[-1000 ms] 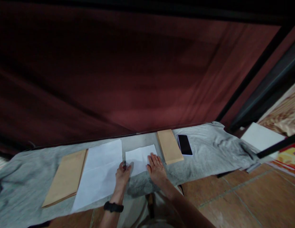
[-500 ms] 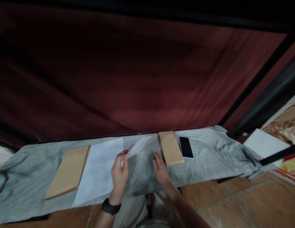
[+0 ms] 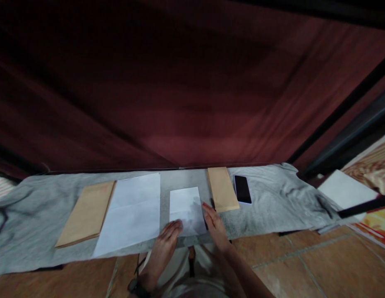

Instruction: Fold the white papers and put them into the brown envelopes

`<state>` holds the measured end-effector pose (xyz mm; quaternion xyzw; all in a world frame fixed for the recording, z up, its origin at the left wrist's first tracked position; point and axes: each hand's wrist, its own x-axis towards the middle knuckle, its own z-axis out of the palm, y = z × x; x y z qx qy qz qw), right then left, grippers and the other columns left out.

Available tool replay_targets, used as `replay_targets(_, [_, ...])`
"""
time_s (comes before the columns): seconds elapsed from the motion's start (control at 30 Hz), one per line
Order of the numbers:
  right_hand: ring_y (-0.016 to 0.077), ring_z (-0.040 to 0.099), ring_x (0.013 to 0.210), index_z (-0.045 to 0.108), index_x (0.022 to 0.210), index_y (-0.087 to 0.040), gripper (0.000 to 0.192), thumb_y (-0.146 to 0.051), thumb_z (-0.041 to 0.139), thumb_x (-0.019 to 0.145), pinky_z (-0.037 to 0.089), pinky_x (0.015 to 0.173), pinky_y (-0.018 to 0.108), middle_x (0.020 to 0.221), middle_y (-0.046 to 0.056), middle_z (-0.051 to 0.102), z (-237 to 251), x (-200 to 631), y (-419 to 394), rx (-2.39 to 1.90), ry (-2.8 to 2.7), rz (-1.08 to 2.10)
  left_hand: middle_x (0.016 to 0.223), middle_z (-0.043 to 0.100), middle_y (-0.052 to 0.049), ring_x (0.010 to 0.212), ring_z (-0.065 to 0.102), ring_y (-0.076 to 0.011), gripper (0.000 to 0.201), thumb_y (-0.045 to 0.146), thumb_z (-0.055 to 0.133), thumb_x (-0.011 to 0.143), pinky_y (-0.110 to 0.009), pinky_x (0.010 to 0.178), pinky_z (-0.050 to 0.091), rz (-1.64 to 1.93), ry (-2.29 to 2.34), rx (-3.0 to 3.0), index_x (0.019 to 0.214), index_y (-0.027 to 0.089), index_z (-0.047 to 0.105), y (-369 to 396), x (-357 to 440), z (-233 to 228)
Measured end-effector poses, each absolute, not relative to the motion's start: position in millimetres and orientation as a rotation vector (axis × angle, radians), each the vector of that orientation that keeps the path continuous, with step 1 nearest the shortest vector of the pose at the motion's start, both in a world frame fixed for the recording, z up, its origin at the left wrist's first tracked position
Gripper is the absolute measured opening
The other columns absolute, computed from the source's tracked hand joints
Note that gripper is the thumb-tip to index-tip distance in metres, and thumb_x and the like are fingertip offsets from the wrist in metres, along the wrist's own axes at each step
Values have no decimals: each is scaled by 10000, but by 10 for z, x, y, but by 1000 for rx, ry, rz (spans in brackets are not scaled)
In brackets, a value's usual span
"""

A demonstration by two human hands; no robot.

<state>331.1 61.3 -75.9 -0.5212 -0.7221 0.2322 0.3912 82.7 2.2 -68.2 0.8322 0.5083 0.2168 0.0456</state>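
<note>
A small white sheet of paper (image 3: 185,203), seemingly folded, lies flat on the grey cloth right in front of me. On its lower left corner rests my left hand (image 3: 169,238), fingers stretched out and held close together. My right hand (image 3: 214,223) is at the paper's right edge, its fingers extended, with a small dark item partly hidden beside it. Left of the small sheet is a stack of larger white paper (image 3: 133,209). Just beyond my right fingertips lies a pile of brown envelopes (image 3: 222,190).
Larger brown envelopes (image 3: 87,213) lie at the left on the grey cloth (image 3: 276,203). A dark-screened phone (image 3: 242,189) sits right of the small envelopes. Behind hangs a dark red curtain (image 3: 192,124), with a black frame bar (image 3: 341,107) at the right.
The small white paper, raised and tilted in my left hand before, now lies flat on the cloth. My left hand has come down and nearer to me, onto its corner.
</note>
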Motion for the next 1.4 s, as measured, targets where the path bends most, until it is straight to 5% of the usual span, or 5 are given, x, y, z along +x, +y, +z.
replay_targets(0.27, [232,501,1435,505,1526,-239,534,-309,592,1004,365,1244,489,1541,70,551,-571,3357,377,-1053,-2370,365,1416,671,-45,1305,633,-212,638,-1,405,833,-438,1113,534,645,1625,2489,1378,250,622,78,960,-717])
replay_targets(0.57, [205,563,1374,648,1387,-278,505,-87,526,936,359,1244,456,1474,20,620,-692,3404,492,-1113,-2417,427,1445,650,-51,1345,602,-197,434,384,451,1037,-401,1137,509,609,1563,2374,1427,271,602,226,1014,-438])
replay_targets(0.73, [220,572,1360,647,1396,-268,567,-68,526,880,343,1251,461,1449,35,640,-657,3369,457,-1152,-2365,476,1616,458,-36,1506,407,-167,512,411,366,1065,-417,1253,353,500,1454,2459,1548,263,450,632,1273,-384])
replay_targets(0.97, [196,573,1358,647,1392,-276,576,-52,516,878,327,1263,430,1432,22,653,-581,3335,445,-1166,-2360,439,1632,434,-70,1535,358,-216,531,394,298,1072,-469,1275,277,404,1481,2537,1541,209,465,1159,1473,-624])
replay_targets(1.4, [215,564,1373,628,1401,-270,552,-85,606,880,351,1253,464,1480,32,616,-674,3356,444,-1114,-2326,429,1593,466,-172,1501,416,-297,606,420,294,1049,-522,1228,371,574,1988,2383,1546,109,448,1266,914,-913])
